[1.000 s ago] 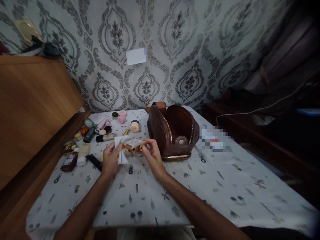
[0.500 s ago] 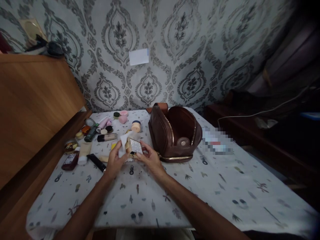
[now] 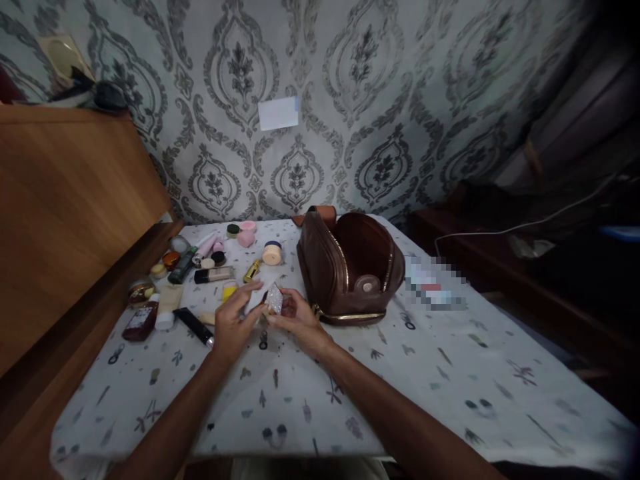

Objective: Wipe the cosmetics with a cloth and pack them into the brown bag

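Note:
A small square compact case [image 3: 275,299], glittery silver on top with gold sides, is tilted up between my two hands. My right hand [image 3: 303,325] grips it from the right with thumb and fingers. On the other side, my left hand [image 3: 235,321] curls its fingers around a white tissue [image 3: 253,301], pressed against the case; most of the tissue is hidden. Just beyond my left fingers lies a gold tube [image 3: 252,270]. A yellow-capped item [image 3: 229,291] is partly covered by my left hand. To the right stands an open brown leather bag [image 3: 320,267], its zip undone.
Several cosmetics lie at left, including a foundation bottle [image 3: 214,274], a black tube [image 3: 193,326], a cream tube [image 3: 169,308] and a dark red bottle [image 3: 141,322]. A jar [image 3: 272,253] sits near the bag. A wooden cabinet [image 3: 75,220] borders the table's left side.
The compact case has been turned, its glittery face now tipped more upright. My left hand has shifted nearer the case, and the tissue is bunched lower, uncovering the gold tube.

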A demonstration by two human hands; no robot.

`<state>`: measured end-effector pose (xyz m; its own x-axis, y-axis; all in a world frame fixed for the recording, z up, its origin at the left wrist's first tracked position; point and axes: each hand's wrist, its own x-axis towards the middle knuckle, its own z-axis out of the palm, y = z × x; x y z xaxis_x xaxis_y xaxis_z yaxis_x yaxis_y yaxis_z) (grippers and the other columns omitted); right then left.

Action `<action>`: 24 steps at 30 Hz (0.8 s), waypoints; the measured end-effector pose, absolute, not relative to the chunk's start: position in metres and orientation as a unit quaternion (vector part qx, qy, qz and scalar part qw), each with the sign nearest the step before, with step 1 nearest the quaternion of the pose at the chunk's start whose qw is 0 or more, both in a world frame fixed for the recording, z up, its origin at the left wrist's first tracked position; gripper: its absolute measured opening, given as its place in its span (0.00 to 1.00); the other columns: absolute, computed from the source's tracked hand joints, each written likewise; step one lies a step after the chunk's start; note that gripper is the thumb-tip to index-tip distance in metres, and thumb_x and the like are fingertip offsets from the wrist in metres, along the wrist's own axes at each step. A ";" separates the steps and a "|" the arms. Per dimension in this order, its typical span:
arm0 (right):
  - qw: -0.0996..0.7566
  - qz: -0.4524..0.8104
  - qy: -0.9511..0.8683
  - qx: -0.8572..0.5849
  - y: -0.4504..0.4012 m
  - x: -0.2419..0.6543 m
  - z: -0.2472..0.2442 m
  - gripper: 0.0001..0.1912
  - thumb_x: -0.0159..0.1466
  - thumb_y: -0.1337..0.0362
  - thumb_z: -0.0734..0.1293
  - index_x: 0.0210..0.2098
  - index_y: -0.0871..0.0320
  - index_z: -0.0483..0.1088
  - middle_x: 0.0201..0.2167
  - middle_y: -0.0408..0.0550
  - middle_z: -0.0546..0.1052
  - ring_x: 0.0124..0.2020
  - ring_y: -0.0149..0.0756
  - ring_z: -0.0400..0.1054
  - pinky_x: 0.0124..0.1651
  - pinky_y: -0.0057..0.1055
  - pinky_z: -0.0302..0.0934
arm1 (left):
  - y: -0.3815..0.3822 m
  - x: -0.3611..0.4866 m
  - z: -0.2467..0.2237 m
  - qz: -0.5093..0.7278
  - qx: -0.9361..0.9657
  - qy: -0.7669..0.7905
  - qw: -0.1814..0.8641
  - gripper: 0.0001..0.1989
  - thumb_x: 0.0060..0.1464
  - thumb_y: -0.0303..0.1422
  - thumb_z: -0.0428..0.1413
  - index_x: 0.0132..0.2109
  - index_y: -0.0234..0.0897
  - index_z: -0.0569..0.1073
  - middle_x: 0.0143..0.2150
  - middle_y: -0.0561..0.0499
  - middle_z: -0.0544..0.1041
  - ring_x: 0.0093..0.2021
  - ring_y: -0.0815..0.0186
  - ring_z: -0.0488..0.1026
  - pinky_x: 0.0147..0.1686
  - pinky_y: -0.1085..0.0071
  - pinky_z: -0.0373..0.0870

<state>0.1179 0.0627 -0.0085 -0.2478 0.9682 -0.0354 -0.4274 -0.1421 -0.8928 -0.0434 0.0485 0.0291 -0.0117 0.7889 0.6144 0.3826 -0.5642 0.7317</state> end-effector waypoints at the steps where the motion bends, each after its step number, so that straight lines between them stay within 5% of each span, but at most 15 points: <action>1: 0.515 0.675 -0.407 -0.336 0.062 0.117 -0.008 0.33 0.44 0.61 0.82 0.46 0.52 0.67 0.36 0.41 0.73 0.34 0.34 0.71 0.34 0.33 0.72 | 0.047 -0.042 0.029 0.573 0.679 0.427 0.168 0.08 0.55 0.34 0.62 0.43 0.41 0.81 0.48 0.47 0.83 0.50 0.58 0.77 0.54 0.61 0.70; 5: 0.510 0.672 -0.418 -0.337 0.060 0.117 -0.004 0.27 0.47 0.61 0.81 0.42 0.54 0.69 0.35 0.42 0.75 0.35 0.34 0.71 0.34 0.29 0.69 | 0.045 -0.041 0.031 0.587 0.682 0.413 0.141 0.05 0.56 0.33 0.61 0.40 0.42 0.81 0.43 0.48 0.83 0.48 0.59 0.78 0.54 0.62 0.70; 13: 0.483 0.729 -0.390 -0.287 0.057 0.119 0.000 0.23 0.49 0.54 0.80 0.40 0.57 0.75 0.35 0.44 0.79 0.34 0.34 0.73 0.33 0.27 0.68 | 0.049 -0.047 0.033 0.541 0.699 0.426 0.193 0.13 0.60 0.36 0.58 0.50 0.40 0.79 0.49 0.46 0.81 0.48 0.58 0.77 0.50 0.64 0.71; 18: 0.477 0.768 -0.352 -0.241 0.057 0.118 0.005 0.24 0.53 0.50 0.77 0.44 0.56 0.75 0.38 0.45 0.80 0.33 0.34 0.75 0.38 0.32 0.70 | 0.053 -0.047 0.021 0.532 0.698 0.429 0.215 0.17 0.63 0.36 0.54 0.56 0.39 0.76 0.57 0.45 0.78 0.59 0.56 0.73 0.60 0.60 0.67; 24: 0.473 0.788 -0.312 -0.239 0.059 0.122 0.004 0.21 0.54 0.52 0.78 0.42 0.56 0.76 0.34 0.44 0.81 0.32 0.32 0.75 0.32 0.25 0.67 | 0.048 -0.039 0.015 0.525 0.732 0.383 0.206 0.20 0.67 0.31 0.48 0.62 0.41 0.72 0.63 0.45 0.73 0.64 0.62 0.68 0.64 0.62 0.63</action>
